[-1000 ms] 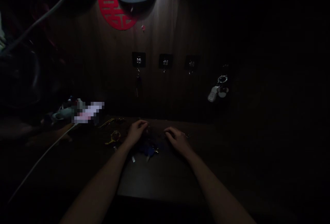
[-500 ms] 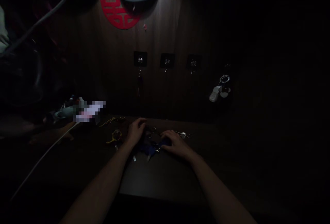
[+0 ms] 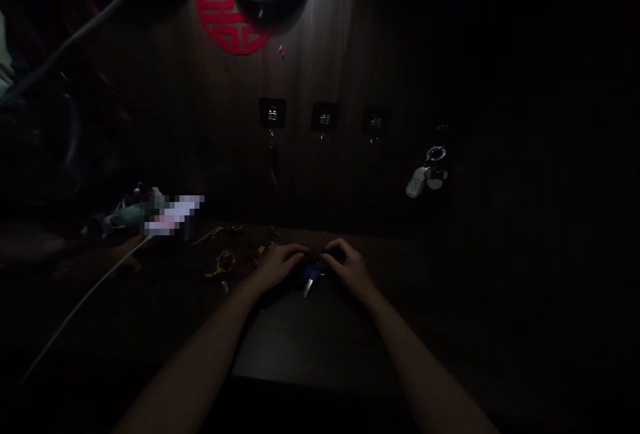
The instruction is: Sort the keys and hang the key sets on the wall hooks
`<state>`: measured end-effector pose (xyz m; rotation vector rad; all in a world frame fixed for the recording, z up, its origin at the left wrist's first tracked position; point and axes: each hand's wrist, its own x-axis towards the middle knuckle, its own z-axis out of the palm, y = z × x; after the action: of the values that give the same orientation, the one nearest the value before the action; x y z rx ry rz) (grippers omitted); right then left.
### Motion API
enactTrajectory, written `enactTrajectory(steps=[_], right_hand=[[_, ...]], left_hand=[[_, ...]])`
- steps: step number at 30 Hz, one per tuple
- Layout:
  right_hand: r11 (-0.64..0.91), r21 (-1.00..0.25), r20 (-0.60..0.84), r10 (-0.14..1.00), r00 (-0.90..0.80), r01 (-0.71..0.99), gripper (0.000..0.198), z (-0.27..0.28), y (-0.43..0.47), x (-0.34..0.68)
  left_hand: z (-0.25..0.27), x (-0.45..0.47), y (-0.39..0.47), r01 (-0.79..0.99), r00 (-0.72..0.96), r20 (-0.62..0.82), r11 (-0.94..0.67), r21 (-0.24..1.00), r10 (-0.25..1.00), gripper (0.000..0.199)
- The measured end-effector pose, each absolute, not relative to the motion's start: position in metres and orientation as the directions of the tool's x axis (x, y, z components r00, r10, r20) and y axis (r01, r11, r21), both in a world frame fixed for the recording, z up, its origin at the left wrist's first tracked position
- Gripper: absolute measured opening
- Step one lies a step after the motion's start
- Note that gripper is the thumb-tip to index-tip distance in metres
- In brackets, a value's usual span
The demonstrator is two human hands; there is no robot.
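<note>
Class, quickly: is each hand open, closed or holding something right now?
Left hand: curled beside the blue-headed key; too dark to tell its grip.
Right hand: curled close to that key; grip also cannot be told.

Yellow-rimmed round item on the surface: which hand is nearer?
Left. The left hand is to the right of the yellow-rimmed item, apart from it; the right hand is farther right, past the blue-headed key.

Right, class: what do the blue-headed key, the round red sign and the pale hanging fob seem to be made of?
Blue-headed key: shiny metal blade, judging by its bright glint; the head is perhaps plastic.
Round red sign: possibly felt or card, matte with cut-outs.
Pale hanging fob: probably plastic, smooth and rounded, though too dim to be sure.
</note>
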<state>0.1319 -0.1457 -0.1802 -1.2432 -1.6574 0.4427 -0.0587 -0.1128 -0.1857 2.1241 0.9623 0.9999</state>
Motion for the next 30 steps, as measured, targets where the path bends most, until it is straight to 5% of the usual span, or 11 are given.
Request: enactTrajectory(steps=[10,16,20,26,30], right_hand=[[0.365,-0.931,0.366,0.927,0.084,0.032,0.025,-0.181,-0.142,0.128],[0.288,-0.956,0.276,0.947,0.166,-0.049,0.03,-0.175,-0.141,0.133],[0.217,-0.969,0.209,0.975,0.074,-0.121,0.027,-0.173,-0.144,0.137],[0.101,-0.994,0.09,0.963,-0.252,0.031,0.022,-0.171,-0.155,0.135],[0.124,-0.979,0.072,0.954,-0.291,0.165,0.017,-0.173,-0.157,0.134]], left_hand=[[-0.19,-0.053,-0.116,0.28,0.534,0.356,-0.558,0.781,0.767,0.028],[-0.186,-0.054,-0.117,0.253,0.57,0.316,-0.528,0.811,0.759,0.028],[-0.187,-0.058,-0.113,0.297,0.548,0.309,-0.527,0.796,0.777,0.027],[-0.184,-0.074,-0.105,0.364,0.532,0.283,-0.517,0.774,0.798,0.025],[-0.176,-0.081,-0.11,0.389,0.631,0.119,-0.445,0.807,0.767,0.023]])
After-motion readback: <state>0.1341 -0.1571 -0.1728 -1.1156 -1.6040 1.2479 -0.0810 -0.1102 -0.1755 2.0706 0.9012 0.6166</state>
